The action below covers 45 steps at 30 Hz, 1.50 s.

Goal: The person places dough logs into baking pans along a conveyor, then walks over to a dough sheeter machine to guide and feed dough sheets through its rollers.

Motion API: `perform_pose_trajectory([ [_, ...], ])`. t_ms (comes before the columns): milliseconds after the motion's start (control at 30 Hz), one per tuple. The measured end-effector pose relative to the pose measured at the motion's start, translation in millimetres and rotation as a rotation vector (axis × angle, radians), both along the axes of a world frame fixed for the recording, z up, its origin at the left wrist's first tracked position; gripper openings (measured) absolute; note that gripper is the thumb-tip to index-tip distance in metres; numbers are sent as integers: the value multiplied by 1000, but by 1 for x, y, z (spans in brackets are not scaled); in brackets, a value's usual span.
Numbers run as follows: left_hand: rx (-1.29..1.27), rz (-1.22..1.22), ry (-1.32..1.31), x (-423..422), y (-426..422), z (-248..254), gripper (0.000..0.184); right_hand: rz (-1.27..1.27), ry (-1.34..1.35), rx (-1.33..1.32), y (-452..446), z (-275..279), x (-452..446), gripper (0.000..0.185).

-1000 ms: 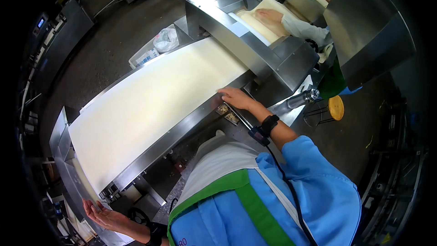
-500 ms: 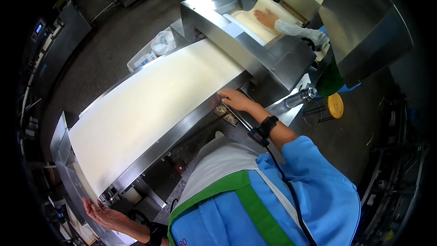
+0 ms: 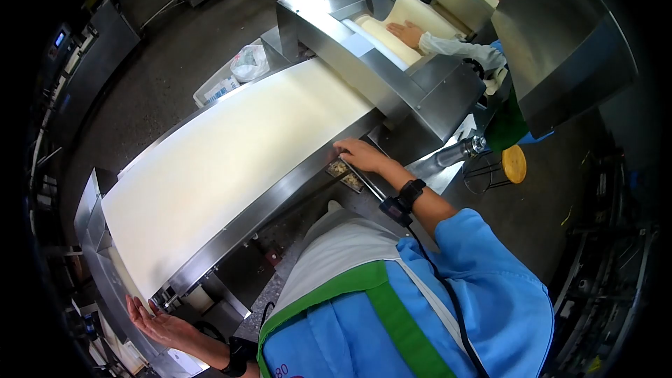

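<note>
A wide, pale dough sheet (image 3: 231, 161) lies along the conveyor and curves down at its lower left end. My left hand (image 3: 157, 323) is beside that end, open, with its fingers spread and the palm turned up. Its fingertips are close to the sheet's lower corner; whether they touch it I cannot tell. My right hand (image 3: 358, 154) lies at the conveyor's metal side rail (image 3: 280, 192), fingers bent over the edge. A slim metal rod (image 3: 367, 183) passes just under this hand, and a black box with a cable (image 3: 396, 210) sits by the wrist.
A steel roller housing (image 3: 392, 70) spans the upper end of the conveyor. Past it, a co-worker's hand (image 3: 406, 33) rests on more dough. A bin with a plastic bag (image 3: 250, 63) stands behind the conveyor. A yellow stool (image 3: 514, 164) is at the right.
The co-worker's hand has shifted slightly to the left on the dough. My two hands are nearly where they were, and the view has moved very slightly.
</note>
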State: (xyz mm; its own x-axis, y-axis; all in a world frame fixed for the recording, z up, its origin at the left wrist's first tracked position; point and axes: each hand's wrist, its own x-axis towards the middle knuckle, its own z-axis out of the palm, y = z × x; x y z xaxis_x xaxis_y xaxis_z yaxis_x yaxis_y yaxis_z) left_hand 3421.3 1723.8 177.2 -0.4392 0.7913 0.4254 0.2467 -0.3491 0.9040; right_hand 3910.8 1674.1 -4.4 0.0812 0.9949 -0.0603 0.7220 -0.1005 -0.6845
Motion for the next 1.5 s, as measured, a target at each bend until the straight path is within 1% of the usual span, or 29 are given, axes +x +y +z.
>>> perform_pose_trajectory([
  [100, 7, -5, -9, 3, 0, 0, 38, 8, 0, 17, 2, 8, -2, 32],
  [200, 9, -10, -27, 4, -1, 0, 38, 14, 18, -69, 5, 16, -3, 33],
  [300, -16, 32, -36, 8, -2, 3, 37, 10, 16, -70, 7, 17, -3, 33],
  [367, 7, 5, -67, 8, -3, 1, 36, -10, -39, -51, 7, 13, -2, 32],
  [500, -15, 16, -67, 7, -4, 0, 37, -10, -22, -55, 9, 15, 0, 32],
  [567, -9, 30, -20, 9, -4, 0, 37, -5, 59, -265, 16, 33, 1, 33],
  [600, -9, 31, -19, 9, -4, -1, 37, -4, 60, -266, 20, 24, 6, 33],
  [633, -2, 16, -13, 9, -4, -2, 36, -16, -10, -103, 24, 8, 13, 34],
  [667, 5, 1, -6, 9, -4, -2, 35, -28, -79, 59, 28, 5, 17, 35],
  [700, 4, 0, -5, 11, -4, -1, 35, -28, -77, 58, 34, 3, 23, 35],
  [767, -34, 28, 7, 16, -2, 2, 35, -125, -161, -106, 49, 11, 28, 45],
  [800, -30, 26, 9, 19, -1, 3, 35, -128, -158, -103, 56, 11, 29, 45],
  [867, -41, 59, -38, 26, -2, 6, 29, -210, -194, -198, 70, 7, 33, 58],
  [900, -37, 53, -39, 27, -2, 6, 29, -216, -194, -194, 77, 4, 34, 58],
  [967, -76, 110, 48, 26, -2, 7, 33, -237, -194, -304, 93, -6, 38, 67],
  [1000, -68, 95, 39, 24, -3, 6, 33, -254, -200, -296, 100, -11, 39, 67],
  [1067, -72, 122, 153, 21, -3, 4, 35, -284, -194, -334, 107, -14, 38, 69],
  [1100, 31, 148, 570, 17, -4, 6, 32, -304, -203, -328, 111, -13, 39, 69],
  [1133, 140, 178, 989, 17, -4, 11, 33, -312, -190, -335, 114, -12, 38, 69],
  [1233, 134, 194, 961, 31, -7, 21, 34, -345, -174, -353, 120, -5, 36, 70],
  [1333, 169, 206, 989, 26, -5, 20, 36, -375, -162, -394, 125, 1, 34, 69],
  [1400, 189, 237, 1061, 30, -6, 24, 36, -383, -152, -423, 125, 2, 32, 69],
  [1500, 180, 235, 1007, 25, -4, 15, 36, -366, -156, -438, 123, 5, 30, 68],
])
